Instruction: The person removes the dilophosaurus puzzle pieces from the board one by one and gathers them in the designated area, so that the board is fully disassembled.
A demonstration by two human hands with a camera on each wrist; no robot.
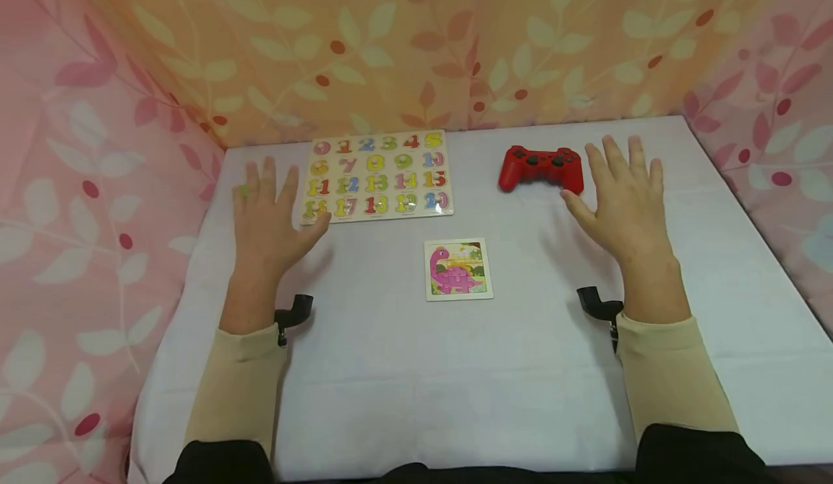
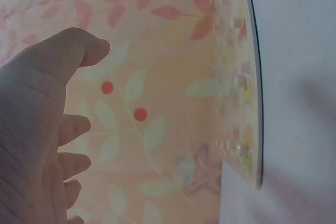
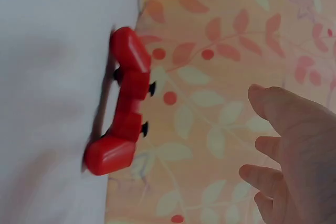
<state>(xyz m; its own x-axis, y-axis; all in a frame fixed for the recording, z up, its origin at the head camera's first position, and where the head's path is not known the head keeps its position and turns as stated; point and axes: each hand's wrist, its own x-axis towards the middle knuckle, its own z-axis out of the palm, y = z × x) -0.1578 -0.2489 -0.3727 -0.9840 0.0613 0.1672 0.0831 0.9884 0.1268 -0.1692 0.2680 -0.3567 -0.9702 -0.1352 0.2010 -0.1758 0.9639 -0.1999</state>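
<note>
My left hand (image 1: 265,216) hovers above the left side of the table with fingers spread, holding nothing. Beside it lies a wooden number puzzle board (image 1: 377,176) with colourful numerals in rows; the thumb overlaps its lower left corner in the head view. In the left wrist view the board (image 2: 241,98) is seen edge-on, apart from the hand. A red game controller (image 1: 541,168) rests at the back right. Just right of it, my right hand (image 1: 625,205) is raised, fingers spread; the right wrist view shows a gap between it and the controller (image 3: 123,103). A small dinosaur jigsaw (image 1: 458,269) lies flat mid-table.
A white cloth (image 1: 455,383) covers the table. Floral curtains (image 1: 423,50) hang along its back and both sides. A black wrist mount (image 1: 294,312) sticks out from the left sleeve, and another mount (image 1: 597,304) from the right sleeve.
</note>
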